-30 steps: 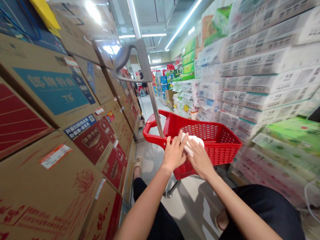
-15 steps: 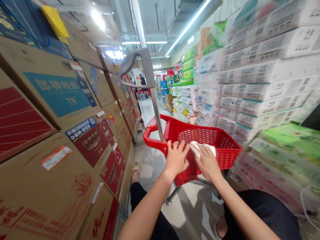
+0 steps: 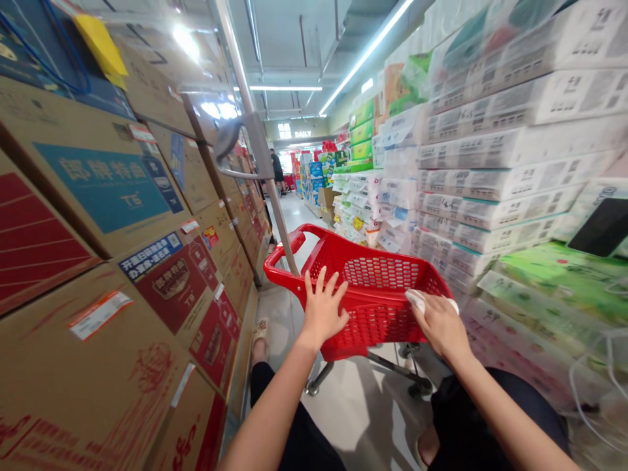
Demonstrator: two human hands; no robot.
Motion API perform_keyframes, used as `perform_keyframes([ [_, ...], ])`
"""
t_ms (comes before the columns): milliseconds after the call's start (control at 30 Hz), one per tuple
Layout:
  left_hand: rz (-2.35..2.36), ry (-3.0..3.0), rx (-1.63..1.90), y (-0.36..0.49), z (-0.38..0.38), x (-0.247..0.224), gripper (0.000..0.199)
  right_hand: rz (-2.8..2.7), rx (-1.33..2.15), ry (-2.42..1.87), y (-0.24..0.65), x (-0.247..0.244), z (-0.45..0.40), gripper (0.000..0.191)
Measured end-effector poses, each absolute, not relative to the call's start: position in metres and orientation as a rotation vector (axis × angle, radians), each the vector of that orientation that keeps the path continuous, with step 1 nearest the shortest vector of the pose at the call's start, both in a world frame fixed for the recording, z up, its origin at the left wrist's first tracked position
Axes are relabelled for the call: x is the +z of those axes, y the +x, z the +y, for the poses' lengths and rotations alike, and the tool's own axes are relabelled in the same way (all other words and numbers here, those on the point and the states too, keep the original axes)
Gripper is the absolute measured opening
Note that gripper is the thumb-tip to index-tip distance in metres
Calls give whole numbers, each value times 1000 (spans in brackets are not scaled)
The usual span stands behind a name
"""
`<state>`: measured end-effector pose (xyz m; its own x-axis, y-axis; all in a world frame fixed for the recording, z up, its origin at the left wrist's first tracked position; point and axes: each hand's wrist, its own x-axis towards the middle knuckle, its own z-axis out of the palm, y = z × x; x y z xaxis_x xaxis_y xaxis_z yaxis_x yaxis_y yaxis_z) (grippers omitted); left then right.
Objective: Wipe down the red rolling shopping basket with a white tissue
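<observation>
Single head view: looks down from close above near rim of red basket [image 3: 375, 299], facing along aisle [image 3: 296, 210].

I'm looking in on a shop: tagged cartons [image 3: 112, 176] left, priced packs [image 3: 471, 157] right, a cart [image 3: 363, 324] near, a sign [image 3: 303, 133] far.

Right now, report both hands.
Left hand: open, fingers spread, against the red basket.
Right hand: closed on a white cloth at the basket's rim.
</observation>
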<state>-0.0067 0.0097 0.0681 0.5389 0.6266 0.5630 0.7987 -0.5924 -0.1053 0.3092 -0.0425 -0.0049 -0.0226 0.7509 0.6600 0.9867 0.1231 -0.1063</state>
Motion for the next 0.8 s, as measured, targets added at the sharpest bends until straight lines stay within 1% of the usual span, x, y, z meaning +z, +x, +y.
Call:
perform_keyframes([
  [100,-1176,-2501,-670,18,4,54,75,-1865,-586,-1626,259,-1,-45,49],
  [167,-1189,-2532,-665,29,0,45,79,-1942,-593,-1565,231,3,-46,58],
  [233,-1205,-2533,-660,30,-2,39,79,-2020,-569,-1508,221,7,-48,64],
  [300,-1185,-2538,-636,21,-1,39,78,-2077,-516,-1475,227,8,-51,66],
  [500,-1201,-2516,-616,-5,2,39,74,-2006,-460,-1490,272,-4,-74,60],
  [667,-1306,-2437,-671,7,-5,35,81,-1937,-443,-1556,259,-4,-85,55],
  [800,-1319,-2423,-666,4,-3,36,77,-1989,-383,-1568,247,6,-87,51],
])
